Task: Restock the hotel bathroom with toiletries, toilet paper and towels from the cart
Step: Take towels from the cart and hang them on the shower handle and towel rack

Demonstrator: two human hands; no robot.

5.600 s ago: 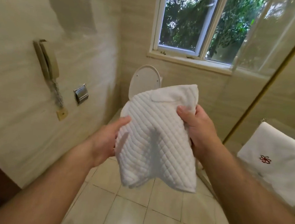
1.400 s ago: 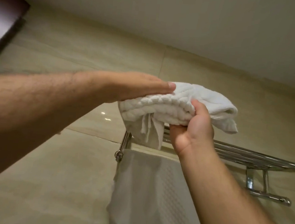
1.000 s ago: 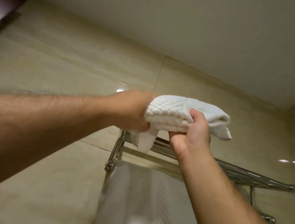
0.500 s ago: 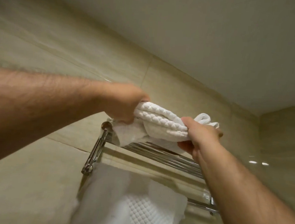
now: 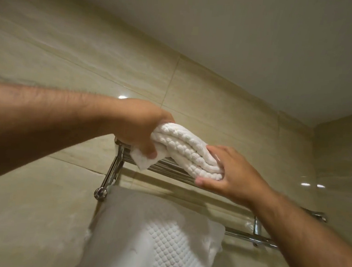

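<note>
While both hands hold it overhead, step: setting the towel [image 5: 186,149] on top of the rack [image 5: 112,173], nearly done by the look of it
Wall [image 5: 36,206]: beige tile, carries the rack
Hung towel [image 5: 161,238]: draped from the lower rail, below the hands
Rack: chrome bars; towel seems to rest at their left end, one corner drooping past the front edge
Left hand [image 5: 141,128]: grips the towel's left end, thumb beneath
Right hand [image 5: 231,174]: clasps its right end, thumb under, fingers over
Next: probably tuck the corner, square the fold, let go
</note>
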